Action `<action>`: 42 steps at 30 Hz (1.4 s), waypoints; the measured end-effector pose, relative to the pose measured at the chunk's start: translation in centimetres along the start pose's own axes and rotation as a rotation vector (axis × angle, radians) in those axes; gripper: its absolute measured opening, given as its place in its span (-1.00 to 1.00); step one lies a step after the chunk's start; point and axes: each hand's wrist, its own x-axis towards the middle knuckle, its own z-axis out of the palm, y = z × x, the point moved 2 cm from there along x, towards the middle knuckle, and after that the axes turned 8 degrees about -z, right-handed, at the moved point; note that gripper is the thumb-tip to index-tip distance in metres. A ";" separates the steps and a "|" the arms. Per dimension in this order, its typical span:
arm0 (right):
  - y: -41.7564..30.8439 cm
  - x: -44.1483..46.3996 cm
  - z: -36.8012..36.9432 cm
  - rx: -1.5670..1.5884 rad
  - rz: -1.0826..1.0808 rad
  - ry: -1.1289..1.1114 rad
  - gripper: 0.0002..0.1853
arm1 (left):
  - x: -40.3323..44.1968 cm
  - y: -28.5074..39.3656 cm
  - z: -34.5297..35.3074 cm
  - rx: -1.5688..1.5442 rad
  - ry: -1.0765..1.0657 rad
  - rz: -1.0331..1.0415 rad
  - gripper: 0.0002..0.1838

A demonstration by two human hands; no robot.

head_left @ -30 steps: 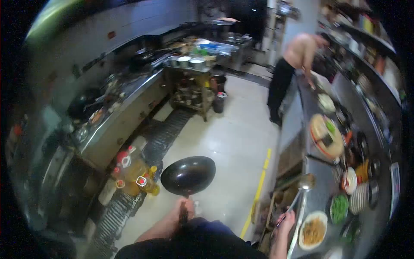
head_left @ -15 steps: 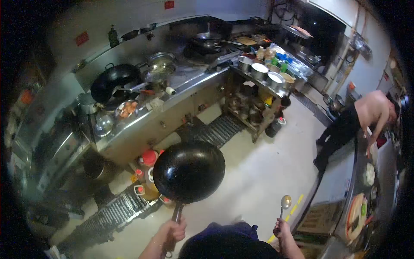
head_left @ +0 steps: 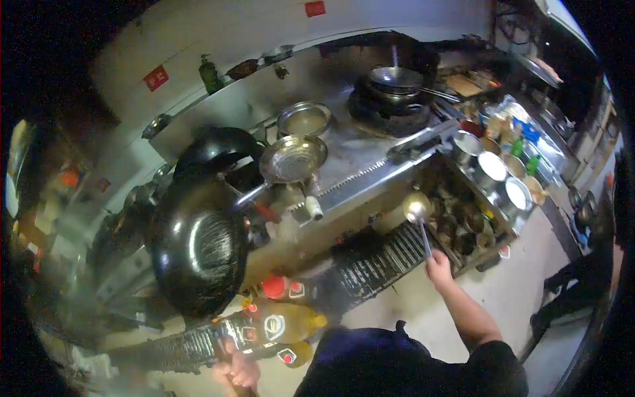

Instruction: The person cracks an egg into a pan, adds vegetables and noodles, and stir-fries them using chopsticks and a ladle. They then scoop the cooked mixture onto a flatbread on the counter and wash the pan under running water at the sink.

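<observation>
At the left I hold up a black wok (head_left: 198,248), tilted so its shiny rounded surface shows. My left hand (head_left: 236,372) is closed round its handle and looks blurred. Out to the right, my right hand (head_left: 439,268) grips the thin handle of a metal ladle (head_left: 417,206). The ladle's bowl is up, in front of the counter's lower shelf. Beyond the wok, a perforated strainer (head_left: 294,159) rests near a metal basin (head_left: 304,120) on the counter. The held wok hides part of the stove behind it.
A steel cooking counter (head_left: 347,182) runs across in front of me. On the far burner sits another wok (head_left: 397,79). White pots (head_left: 491,167) line the right side. Several oil jugs (head_left: 291,321) stand on the floor by the drain grate (head_left: 390,261). A person's dark-clothed leg (head_left: 569,284) shows at right.
My view has turned toward the counter and moved nearer. The wok has swung left and up to the counter's edge. My right hand has raised the ladle forward.
</observation>
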 end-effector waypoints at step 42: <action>-29.8 64.4 36.9 -1.299 -0.648 -0.489 -0.68 | 31.0 6.8 -3.6 0.092 0.782 0.686 -0.52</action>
